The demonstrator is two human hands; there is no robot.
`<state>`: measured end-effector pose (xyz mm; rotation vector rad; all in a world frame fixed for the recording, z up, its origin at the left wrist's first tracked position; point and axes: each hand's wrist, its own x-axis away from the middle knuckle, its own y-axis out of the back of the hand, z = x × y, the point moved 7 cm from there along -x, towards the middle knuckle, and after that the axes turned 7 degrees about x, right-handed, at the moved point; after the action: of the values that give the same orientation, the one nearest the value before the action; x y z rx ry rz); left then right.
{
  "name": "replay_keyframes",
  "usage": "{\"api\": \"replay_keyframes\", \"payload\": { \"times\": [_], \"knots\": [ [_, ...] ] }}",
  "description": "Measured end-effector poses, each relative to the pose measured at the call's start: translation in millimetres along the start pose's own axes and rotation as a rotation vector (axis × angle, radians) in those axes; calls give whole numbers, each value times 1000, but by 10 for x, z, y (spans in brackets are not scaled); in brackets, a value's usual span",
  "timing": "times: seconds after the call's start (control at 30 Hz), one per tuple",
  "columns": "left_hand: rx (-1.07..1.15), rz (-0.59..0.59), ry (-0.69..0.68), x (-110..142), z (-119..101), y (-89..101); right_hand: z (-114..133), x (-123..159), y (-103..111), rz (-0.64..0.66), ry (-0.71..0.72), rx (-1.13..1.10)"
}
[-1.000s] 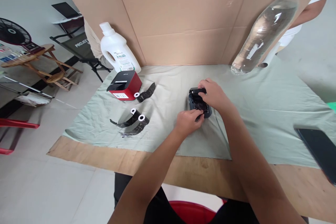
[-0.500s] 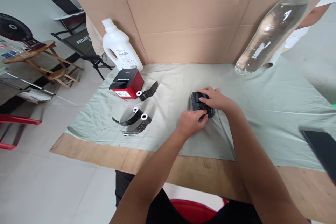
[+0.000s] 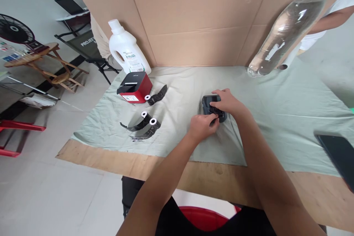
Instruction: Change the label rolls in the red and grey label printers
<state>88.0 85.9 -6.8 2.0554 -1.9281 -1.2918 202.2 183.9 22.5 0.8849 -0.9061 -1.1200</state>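
A small dark boxy device [image 3: 208, 100], which looks like a portable label printer, lies on the cloth in front of me. Over its near part is a black paper strip [image 3: 216, 111] with pale marks, like the strips on the rolls to the left. My left hand [image 3: 204, 127] is closed at the device's near edge, thumb and finger pinching the strip's end. From the right, my right hand [image 3: 227, 102] grips the device, its thumb on top and its fingers over the far side. My fingers hide much of the device's right side.
To the left lie several black paper rolls [image 3: 153, 122] with loose tails, near a red and black printer [image 3: 143, 87]. A white detergent jug [image 3: 128, 53] and a large water bottle [image 3: 287, 29] lean against the cardboard [image 3: 193, 18]. A phone [image 3: 336, 151] lies right.
My right fingers have lifted and spread off the device's top toward its far edge, uncovering more of its dark surface. The left hand has hardly moved.
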Motion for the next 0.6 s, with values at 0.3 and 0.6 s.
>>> {"api": "replay_keyframes", "payload": {
  "times": [0.3,0.6],
  "knots": [
    [-121,324,-433,117,-230,-254,374,256,-75,7,-171,180],
    [-120,541,-411,165,-362,-302,-658,236,503,-372,-206,25]
  ]
}}
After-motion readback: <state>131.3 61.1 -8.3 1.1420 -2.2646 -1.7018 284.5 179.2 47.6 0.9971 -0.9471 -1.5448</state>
